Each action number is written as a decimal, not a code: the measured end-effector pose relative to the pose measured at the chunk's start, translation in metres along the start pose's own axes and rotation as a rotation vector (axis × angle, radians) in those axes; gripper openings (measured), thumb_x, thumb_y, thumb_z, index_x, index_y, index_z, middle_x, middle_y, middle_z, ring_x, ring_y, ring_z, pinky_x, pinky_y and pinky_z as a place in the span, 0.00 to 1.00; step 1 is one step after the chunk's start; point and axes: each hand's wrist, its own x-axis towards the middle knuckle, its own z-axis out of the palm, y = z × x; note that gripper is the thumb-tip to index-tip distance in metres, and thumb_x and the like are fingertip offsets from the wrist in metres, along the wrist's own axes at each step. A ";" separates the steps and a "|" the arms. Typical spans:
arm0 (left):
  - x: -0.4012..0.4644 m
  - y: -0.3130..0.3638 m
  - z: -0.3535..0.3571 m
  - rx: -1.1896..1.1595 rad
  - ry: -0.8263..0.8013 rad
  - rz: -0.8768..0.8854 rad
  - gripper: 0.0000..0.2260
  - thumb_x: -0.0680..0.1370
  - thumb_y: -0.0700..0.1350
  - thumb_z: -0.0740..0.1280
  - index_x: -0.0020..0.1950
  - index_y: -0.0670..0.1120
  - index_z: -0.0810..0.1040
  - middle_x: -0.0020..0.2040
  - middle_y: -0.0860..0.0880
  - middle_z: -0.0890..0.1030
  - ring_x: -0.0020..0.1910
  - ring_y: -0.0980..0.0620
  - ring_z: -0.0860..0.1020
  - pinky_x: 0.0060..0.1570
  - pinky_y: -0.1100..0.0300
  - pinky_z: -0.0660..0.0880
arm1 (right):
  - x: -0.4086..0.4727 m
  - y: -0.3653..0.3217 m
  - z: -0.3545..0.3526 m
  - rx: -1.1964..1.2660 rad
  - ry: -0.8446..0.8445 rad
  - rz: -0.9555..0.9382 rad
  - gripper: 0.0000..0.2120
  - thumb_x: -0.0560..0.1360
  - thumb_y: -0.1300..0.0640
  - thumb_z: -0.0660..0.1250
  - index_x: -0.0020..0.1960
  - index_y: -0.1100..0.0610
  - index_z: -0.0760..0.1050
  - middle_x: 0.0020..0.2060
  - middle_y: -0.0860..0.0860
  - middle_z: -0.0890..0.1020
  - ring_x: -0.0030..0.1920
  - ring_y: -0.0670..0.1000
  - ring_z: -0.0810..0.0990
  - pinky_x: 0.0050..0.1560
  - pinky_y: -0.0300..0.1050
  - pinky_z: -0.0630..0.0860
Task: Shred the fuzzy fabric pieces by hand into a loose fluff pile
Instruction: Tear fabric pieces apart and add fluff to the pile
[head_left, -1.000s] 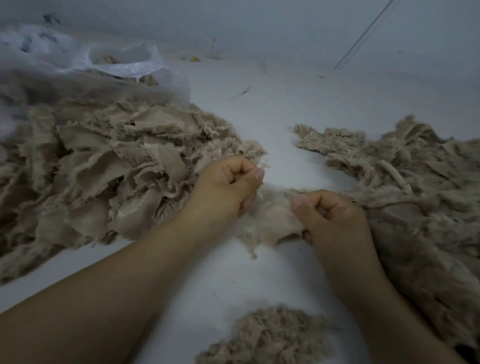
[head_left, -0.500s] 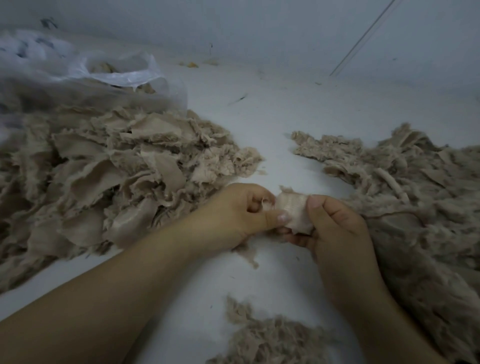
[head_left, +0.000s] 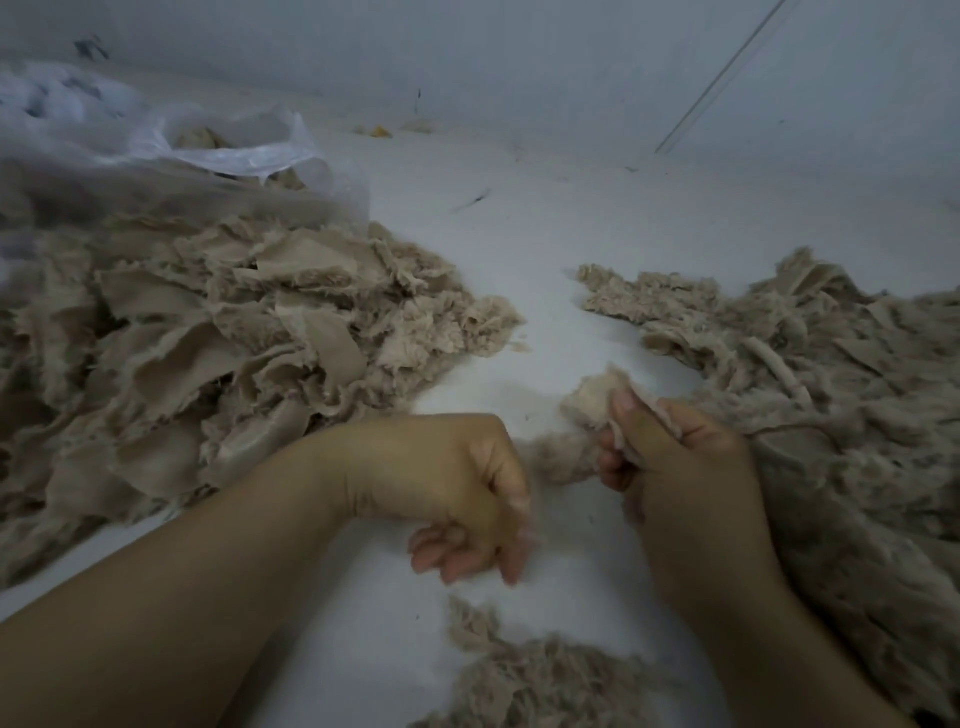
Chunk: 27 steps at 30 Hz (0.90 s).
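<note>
My right hand (head_left: 675, 467) is shut on a small beige fuzzy fabric piece (head_left: 589, 400), held just above the white surface at centre right. A tuft of fluff (head_left: 550, 457) stretches from that piece toward my left hand (head_left: 457, 493), which is bent downward at the wrist and pinches the tuft's end; its fingers are blurred. Below the hands lies a small loose fluff pile (head_left: 545, 680). A big heap of torn fabric pieces (head_left: 234, 343) lies at the left. Another beige heap (head_left: 810, 395) lies at the right, under my right forearm.
A clear plastic bag (head_left: 234, 150) holding more fabric sits behind the left heap. A pale wall runs along the back, with a thin rod (head_left: 717, 78) leaning at the upper right. The white surface (head_left: 519, 234) shows between the two heaps.
My hands were close together on the piece; now my left hand has pulled down and away, drawing out a tuft. My right hand keeps the piece.
</note>
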 end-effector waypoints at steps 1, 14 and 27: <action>-0.001 0.001 -0.001 0.046 -0.071 -0.020 0.06 0.77 0.42 0.70 0.48 0.40 0.84 0.28 0.47 0.80 0.20 0.55 0.73 0.24 0.65 0.71 | -0.001 0.000 0.000 -0.013 -0.019 -0.010 0.19 0.78 0.58 0.67 0.29 0.52 0.76 0.26 0.50 0.75 0.27 0.45 0.73 0.26 0.33 0.69; 0.026 -0.005 0.012 -0.190 0.789 0.360 0.06 0.70 0.46 0.72 0.42 0.43 0.80 0.29 0.36 0.76 0.22 0.53 0.69 0.22 0.68 0.65 | -0.007 -0.004 0.001 -0.267 -0.228 -0.045 0.15 0.72 0.56 0.74 0.35 0.66 0.77 0.23 0.52 0.74 0.24 0.47 0.69 0.25 0.39 0.67; 0.017 -0.002 0.007 -0.178 0.617 0.160 0.13 0.73 0.53 0.69 0.34 0.46 0.77 0.20 0.46 0.70 0.15 0.53 0.62 0.19 0.69 0.59 | -0.002 0.000 0.001 -0.222 -0.034 -0.047 0.23 0.79 0.51 0.66 0.26 0.56 0.72 0.21 0.50 0.69 0.23 0.46 0.65 0.24 0.38 0.65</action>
